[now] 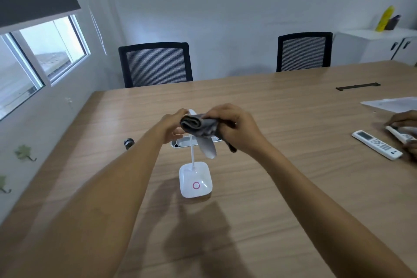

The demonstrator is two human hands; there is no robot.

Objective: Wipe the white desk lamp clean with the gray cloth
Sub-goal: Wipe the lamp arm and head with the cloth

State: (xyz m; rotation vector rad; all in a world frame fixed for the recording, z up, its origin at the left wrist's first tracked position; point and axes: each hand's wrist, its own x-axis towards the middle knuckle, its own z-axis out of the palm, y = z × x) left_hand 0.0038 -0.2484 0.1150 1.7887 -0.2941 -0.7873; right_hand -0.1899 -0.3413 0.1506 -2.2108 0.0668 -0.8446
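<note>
The white desk lamp stands on the wooden table, its square base [195,183] bearing a pink ring, its thin neck rising to a long head [207,148] that slants down toward me. The folded gray cloth [198,126] is wrapped over the upper part of the lamp head. My right hand [237,128] grips the cloth from the right and presses it on the head. My left hand [172,126] holds the far end of the lamp head, where a white tip shows above the fingers. The top of the neck is hidden behind the cloth and hands.
A cable slot [180,143] lies in the table [282,176] behind the lamp. At the right, another person's hand [404,123] holds a white object beside a white remote [376,145] and papers [392,104]. Two black mesh chairs [155,64] stand at the far edge.
</note>
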